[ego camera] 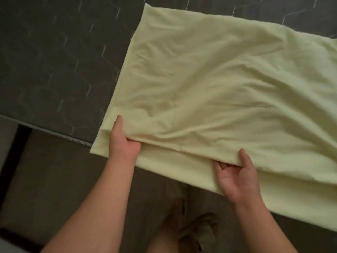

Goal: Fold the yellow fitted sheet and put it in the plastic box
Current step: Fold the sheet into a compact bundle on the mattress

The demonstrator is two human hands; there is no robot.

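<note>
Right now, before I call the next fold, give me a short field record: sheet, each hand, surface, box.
sheet: yellow fitted sheet lies in layers, wrinkled, with its near part hanging over the edge
surface: dark grey mattress with a hexagon pattern
left hand: left hand grips the upper layer's near edge, thumb on top
right hand: right hand pinches the same edge further right, thumb on top
plastic box: not in view
below: slippers on the floor
stage: fold not finished, nothing boxed
</note>
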